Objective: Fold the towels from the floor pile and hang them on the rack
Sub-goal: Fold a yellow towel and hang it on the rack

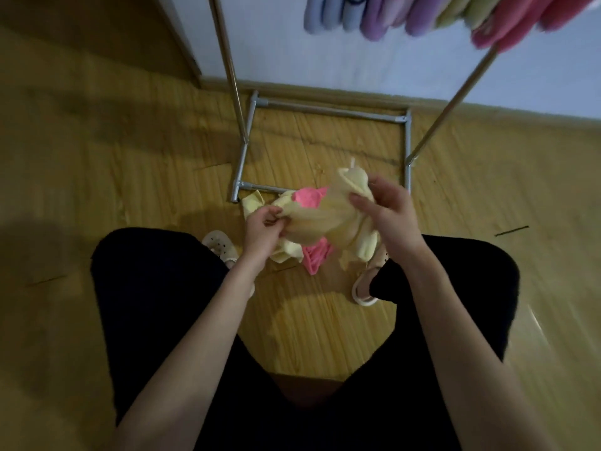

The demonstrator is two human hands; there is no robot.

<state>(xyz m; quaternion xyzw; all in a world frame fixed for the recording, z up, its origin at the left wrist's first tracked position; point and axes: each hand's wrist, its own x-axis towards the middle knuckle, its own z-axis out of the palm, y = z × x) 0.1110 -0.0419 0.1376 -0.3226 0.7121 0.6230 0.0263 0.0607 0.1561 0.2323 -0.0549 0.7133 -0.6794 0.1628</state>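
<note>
- Wooden floor (pixel 325 327) runs up to a pale wall; a person in black trousers crouches over it, knees spread, cream clogs (pixel 364 288) on the feet.
- Between the knees, the left hand (pixel 263 231) pinches one end of a pale yellow towel (pixel 328 219), fingers curled round the cloth.
- Its right hand (pixel 387 216) grips the other end, thumb and fingers closed on a bunched corner held higher.
- That towel's long axis runs left to right between the two hands, crumpled and sagging in the middle, not yet spread; both hands are equally near it.
- Under it, the floor pile (pixel 312 255) holds a pink towel and more yellow cloth, touching the held towel's hanging folds, so a lift might drag them.
- Beyond lies the rack's grey base frame (pixel 325 110), its front bar just behind the pile.
- Farthest up, hung towels (pixel 406 14) in blue, purple, green and pink crowd the rail; free space there cannot be judged.
</note>
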